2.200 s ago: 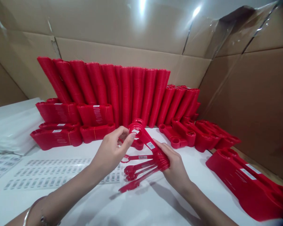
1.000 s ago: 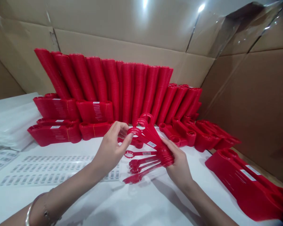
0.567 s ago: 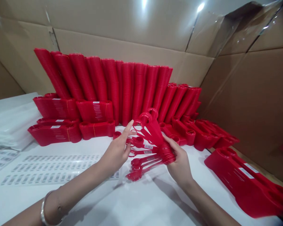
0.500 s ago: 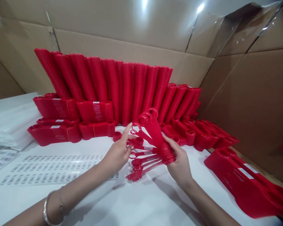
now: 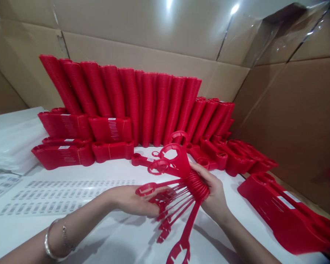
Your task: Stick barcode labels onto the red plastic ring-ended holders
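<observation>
My right hand (image 5: 216, 194) is wrapped round one end of a bundle of flat red plastic strips with ring-shaped ends (image 5: 197, 185). Their free ends fan out to the left, and one strip hangs down toward the front. Beside these ends is my left hand (image 5: 134, 201), thumb and fingers apart, touching or just behind the fanned rings; its fingertips are partly covered by them. A single red strip with a small white label (image 5: 143, 159) lies on the white table (image 5: 121, 238) behind the bundle.
Tall red stacks (image 5: 147, 106) line the cardboard wall (image 5: 154, 51). Shorter banded bundles (image 5: 63, 156) stand at left, and more labelled bundles (image 5: 280, 209) lie at right. Barcode label sheets (image 5: 52, 196) lie at front left, near a pile of translucent plastic bags (image 5: 13, 143).
My left hand has moved down from the upper rings to the lower fanned ends. The strips have spread wider, with one now hanging toward the front. My right hand keeps its hold.
</observation>
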Demonstrator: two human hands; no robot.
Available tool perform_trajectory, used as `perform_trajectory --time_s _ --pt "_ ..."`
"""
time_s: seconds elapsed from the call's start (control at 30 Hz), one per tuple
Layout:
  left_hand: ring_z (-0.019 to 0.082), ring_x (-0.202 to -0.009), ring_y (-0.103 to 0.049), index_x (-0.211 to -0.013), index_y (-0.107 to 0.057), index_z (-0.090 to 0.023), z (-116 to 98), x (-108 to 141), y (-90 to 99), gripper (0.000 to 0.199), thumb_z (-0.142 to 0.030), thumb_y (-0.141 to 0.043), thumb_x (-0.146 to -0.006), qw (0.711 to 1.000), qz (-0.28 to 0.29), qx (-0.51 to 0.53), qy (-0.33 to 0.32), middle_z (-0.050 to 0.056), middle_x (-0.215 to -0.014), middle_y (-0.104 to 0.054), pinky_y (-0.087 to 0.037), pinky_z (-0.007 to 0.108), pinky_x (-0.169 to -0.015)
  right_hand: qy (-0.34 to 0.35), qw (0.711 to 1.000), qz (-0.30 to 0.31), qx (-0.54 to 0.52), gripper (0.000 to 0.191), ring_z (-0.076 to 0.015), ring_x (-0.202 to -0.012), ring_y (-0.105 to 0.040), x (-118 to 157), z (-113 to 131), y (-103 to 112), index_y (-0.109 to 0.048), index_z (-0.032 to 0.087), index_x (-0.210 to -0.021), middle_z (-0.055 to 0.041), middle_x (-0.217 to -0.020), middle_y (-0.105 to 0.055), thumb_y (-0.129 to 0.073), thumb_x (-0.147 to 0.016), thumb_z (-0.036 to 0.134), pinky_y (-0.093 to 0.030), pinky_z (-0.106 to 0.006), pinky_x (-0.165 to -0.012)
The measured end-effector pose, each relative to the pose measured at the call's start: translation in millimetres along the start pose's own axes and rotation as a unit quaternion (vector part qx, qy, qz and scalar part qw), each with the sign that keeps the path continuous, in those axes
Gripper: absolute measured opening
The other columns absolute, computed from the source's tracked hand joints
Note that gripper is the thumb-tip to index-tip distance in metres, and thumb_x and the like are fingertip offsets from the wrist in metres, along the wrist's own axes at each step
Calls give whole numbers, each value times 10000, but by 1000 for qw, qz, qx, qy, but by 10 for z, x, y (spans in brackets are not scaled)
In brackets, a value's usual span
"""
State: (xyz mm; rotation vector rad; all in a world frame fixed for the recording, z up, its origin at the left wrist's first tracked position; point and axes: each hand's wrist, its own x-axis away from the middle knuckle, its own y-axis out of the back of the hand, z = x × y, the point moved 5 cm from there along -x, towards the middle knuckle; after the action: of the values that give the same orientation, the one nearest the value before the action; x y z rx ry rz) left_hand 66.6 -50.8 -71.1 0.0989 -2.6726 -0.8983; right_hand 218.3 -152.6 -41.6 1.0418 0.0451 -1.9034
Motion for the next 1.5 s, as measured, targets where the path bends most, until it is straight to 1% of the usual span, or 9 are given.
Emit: perform_trajectory --time_s 0.1,0.43,0.63,0.77,0.83,0.93,1.07,1.23,1.5 --pt "212 -1076 -502 -1288 -405 -249 -141 -13 -61 554 -459 -512 -786 994 37 75 -64 43 -1230 -520 -401 292 -882 -2 999 31 -13 482 -168 -1003 -571 5 8 -26 -518 316 -1181 -9 -1117 -598 -582 -755 100 -458 -257 -855" --pt "148 -826 -556 -981 -557 -164 -364 -65 -358 353 -435 -584 -755 950 127 260 -116 50 -931 -599 -460 270 -734 -11 993 110 -42 395 -175 -958 -586 5 -9 -126 -532 283 -1161 -34 -1069 -613 -553 -790 149 -469 -276 -817" --pt "138 -631 -596 -971 -482 -157 -271 -135 -551 345 -399 -604 -758 889 159 423 -73 15 -689 -612 -472 286 -614 -13 992 126 -25 360 -173 -1006 -568 -17 -21 -106 -531 279 -1159 -34 -1106 -602 -532 -815 174 -452 -291 -859" --pt "139 -669 -609 -1034 -459 -161 -287 -108 -546 490 -501 -610 -715 853 114 507 -39 44 -794 -628 -467 265 -611 -3 986 166 -1 361 -184 -976 -570 -23 -27 -104 -516 249 -1180 -63 -1083 -603 -506 -827 178 -461 -319 -828" --pt "140 -666 -605 -1052 -452 -163 -347 -78 -565 552 -516 -640 -672 856 104 506 -13 66 -844 -632 -463 254 -579 9 981 192 12 378 -175 -962 -567 -19 -21 -123 -502 247 -1197 -63 -1063 -605 -503 -827 168 -459 -312 -820" --pt "121 -598 -589 -1040 -452 -183 -394 -54 -607 508 -266 -718 -616 880 87 464 58 40 -815 -637 -442 217 -509 18 978 206 23 382 -162 -963 -558 -16 -15 -149 -495 243 -1203 -59 -1053 -600 -499 -830 158 -452 -293 -823" --pt "133 -489 -571 -900 -458 -169 -352 -73 -608 347 -68 -526 -574 892 83 430 109 -29 -538 -571 -406 196 -425 -3 977 213 27 356 -159 -920 -566 -16 -33 -193 -519 218 -1169 -64 -1008 -605 -527 -816 177 -456 -281 -798" --pt "130 -536 -592 -782 -454 -151 -195 -110 -486 112 -217 -513 -713 893 69 435 86 4 -606 -582 -435 222 -483 -35 978 204 21 337 -168 -945 -560 -36 -57 -206 -542 216 -1134 -64 -1023 -599 -526 -805 147 -449 -298 -823" --pt "94 -515 -550 -793 -468 -158 -131 -71 -400 351 -490 -573 -745 913 114 388 43 -19 -669 -535 -467 272 -590 -53 981 188 17 394 -168 -952 -560 -41 -85 -197 -553 229 -1119 -53 -1039 -586 -519 -761 65 -451 -292 -828"
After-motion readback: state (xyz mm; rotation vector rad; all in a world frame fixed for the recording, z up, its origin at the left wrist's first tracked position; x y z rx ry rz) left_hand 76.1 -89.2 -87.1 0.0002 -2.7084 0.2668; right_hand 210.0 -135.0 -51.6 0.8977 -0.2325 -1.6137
